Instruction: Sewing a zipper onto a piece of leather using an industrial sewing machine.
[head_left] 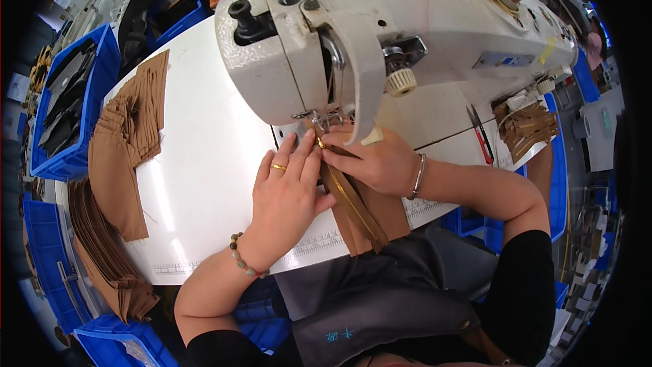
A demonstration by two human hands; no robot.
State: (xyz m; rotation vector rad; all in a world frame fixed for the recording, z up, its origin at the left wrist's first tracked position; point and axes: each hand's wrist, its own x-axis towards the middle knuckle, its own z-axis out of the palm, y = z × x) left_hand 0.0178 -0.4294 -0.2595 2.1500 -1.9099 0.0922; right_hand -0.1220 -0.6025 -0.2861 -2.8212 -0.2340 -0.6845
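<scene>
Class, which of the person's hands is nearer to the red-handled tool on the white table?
Right. The right hand is left of the red-handled tool; the left hand is farther left, beyond the right hand.

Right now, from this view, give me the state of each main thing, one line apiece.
Left hand: fingers extended, resting flat
Right hand: fingers bent, grip unclear
Brown zippered fabric: lying partly under both hands
Sewing machine: upright, running or stopped unclear
Red-handled thread snips: lying on the white table
Stacked brown fabric pieces: fanned out, table's left side
Blue crate at upper left: open-topped, holding dark pieces
</scene>
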